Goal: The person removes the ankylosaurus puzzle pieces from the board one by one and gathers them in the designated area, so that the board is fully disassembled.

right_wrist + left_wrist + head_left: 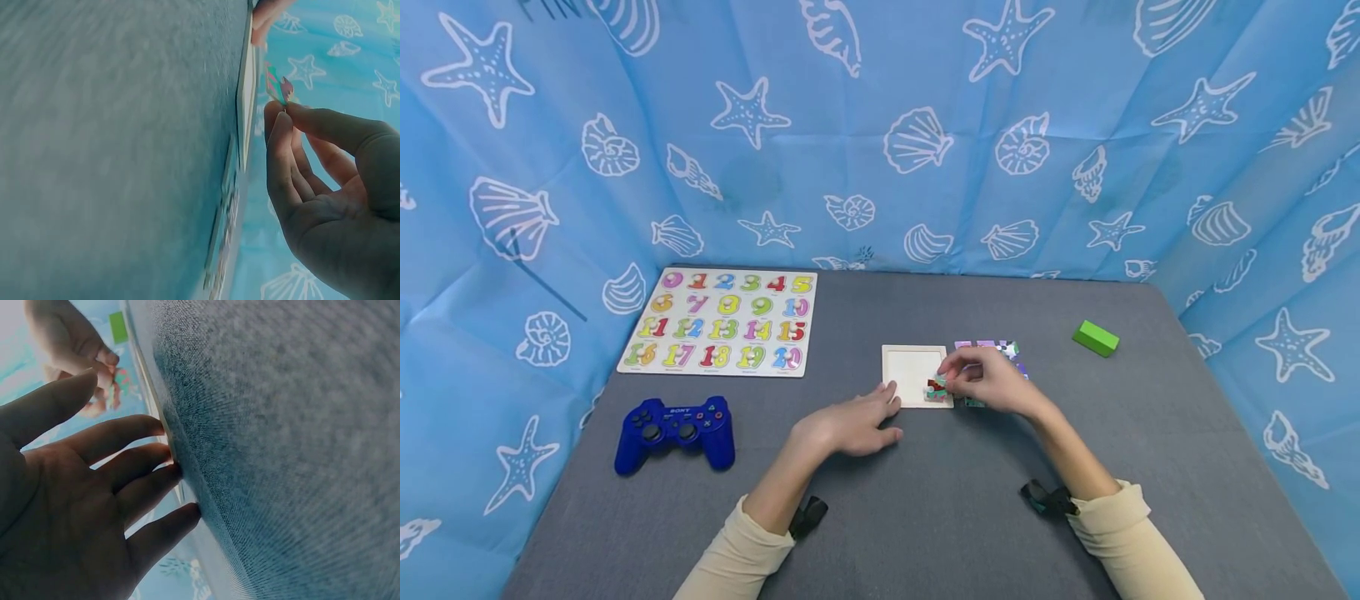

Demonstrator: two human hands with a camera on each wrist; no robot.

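A small jigsaw puzzle piece (936, 388), green with red, is pinched between the thumb and fingertips of my right hand (988, 380). The right wrist view shows the puzzle piece (278, 85) raised off the table at the fingertips. Beneath it lies a square, pale wooden puzzle frame (910, 350) with a bare inside. My left hand (853, 421) rests its fairly straight fingers at the frame's left edge, thumb spread away. More colourful puzzle pieces (1009, 348) lie just right of the frame, partly hidden by my right hand.
A number puzzle board (715, 323) lies at the back left, with a blue game controller (675, 433) in front of it. One green block (1096, 338) sits at the back right. A blue curtain (880, 208) with shell prints borders the grey table (925, 517).
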